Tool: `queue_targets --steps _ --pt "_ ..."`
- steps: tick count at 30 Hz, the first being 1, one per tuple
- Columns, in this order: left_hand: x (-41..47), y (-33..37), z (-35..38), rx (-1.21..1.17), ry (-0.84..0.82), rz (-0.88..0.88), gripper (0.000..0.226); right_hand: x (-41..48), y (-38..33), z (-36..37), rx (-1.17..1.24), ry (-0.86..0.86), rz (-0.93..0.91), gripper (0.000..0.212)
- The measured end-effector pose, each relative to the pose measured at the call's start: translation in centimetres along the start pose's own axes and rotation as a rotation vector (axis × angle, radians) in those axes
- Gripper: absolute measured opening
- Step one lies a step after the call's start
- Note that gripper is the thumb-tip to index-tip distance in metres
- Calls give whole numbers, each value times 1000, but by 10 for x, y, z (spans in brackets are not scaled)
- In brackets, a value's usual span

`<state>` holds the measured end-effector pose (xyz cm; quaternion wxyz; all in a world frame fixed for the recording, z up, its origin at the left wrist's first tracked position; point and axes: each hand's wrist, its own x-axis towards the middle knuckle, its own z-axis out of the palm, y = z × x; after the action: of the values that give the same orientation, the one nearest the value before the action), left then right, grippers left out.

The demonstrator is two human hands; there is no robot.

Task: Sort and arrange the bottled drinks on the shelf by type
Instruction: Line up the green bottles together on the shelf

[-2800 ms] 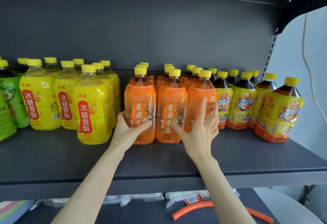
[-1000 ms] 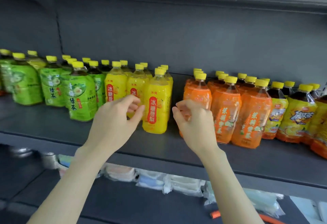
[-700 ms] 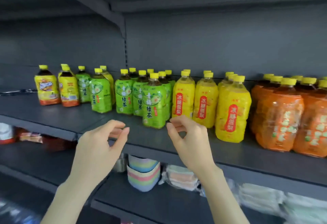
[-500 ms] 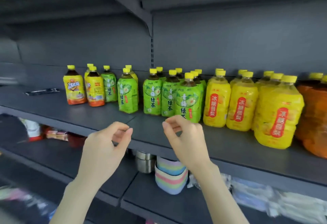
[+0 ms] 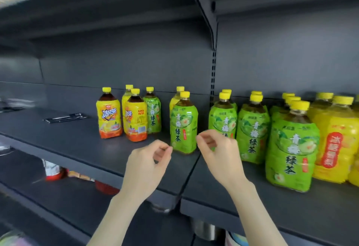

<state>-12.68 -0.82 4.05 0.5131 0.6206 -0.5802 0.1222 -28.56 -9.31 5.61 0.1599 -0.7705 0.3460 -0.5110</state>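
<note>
The green tea bottle (image 5: 183,123) that stands forward on the shelf (image 5: 77,148), beside the joint of the two boards, is the landmark. Just in front of it, the left hand (image 5: 147,166) and the right hand (image 5: 219,152) hover over the shelf. Each grip is narrow, with the fingers loosely curled, and holds nothing. Left of it stand two iced tea bottles (image 5: 136,121) and one more green bottle (image 5: 153,115). Right of it come more green bottles (image 5: 291,148), then yellow bottles (image 5: 336,144).
</note>
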Motion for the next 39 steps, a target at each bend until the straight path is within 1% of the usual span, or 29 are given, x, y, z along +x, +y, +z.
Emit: queue_targets --steps 5,7,8,10,12,15,17,19,21,23,25,28,29,31,33,35,37,39 --pt "40 -61 -4 -95 3 -78 5 41 -1 59 -37 -10 42 16" --pt "57 -87 -3 -124 9 -97 3 55 -3 80 -95 10 31 21" --pt "65 -100 -1 -137 16 -109 7 61 -3 88 -127 29 32 24" --pt "80 -125 5 -167 45 -151 20 70 -5 100 -182 71 44 31" --pt "94 -156 12 -160 33 -199 37 77 -6 118 -239 128 91 38" --pt "117 -196 21 -133 -39 -267 65 82 -7 138 -349 234 148 50" --pt "132 -218 26 -108 -71 -281 82 86 -6 149 -412 296 200 61" --pt "149 -235 30 -123 -108 -319 93 90 -6 159 -452 328 260 73" --pt "164 -245 34 -189 -171 -383 100 95 -5 165 -474 345 331 87" --pt "172 -251 36 -177 -226 -414 103 100 -2 169 -387 335 448 101" --pt "177 -255 37 -116 -264 -395 106 106 4 171 -269 310 558 113" --pt "182 -258 40 -49 -309 -348 112 113 9 177 -261 328 620 124" --pt "182 -258 42 -30 -316 -327 112 115 10 179 -263 337 629 125" --pt "182 -255 47 -31 -329 -287 106 120 10 185 -260 336 629 118" --pt "182 -254 51 -105 -363 -312 98 124 9 192 -254 318 615 109" --pt "180 -255 54 -192 -392 -304 90 127 9 197 -245 309 604 108" --pt "177 -256 55 -230 -368 -203 84 129 11 198 -231 310 601 107" --pt "175 -252 57 -225 -359 -134 82 128 13 198 -205 328 601 111"
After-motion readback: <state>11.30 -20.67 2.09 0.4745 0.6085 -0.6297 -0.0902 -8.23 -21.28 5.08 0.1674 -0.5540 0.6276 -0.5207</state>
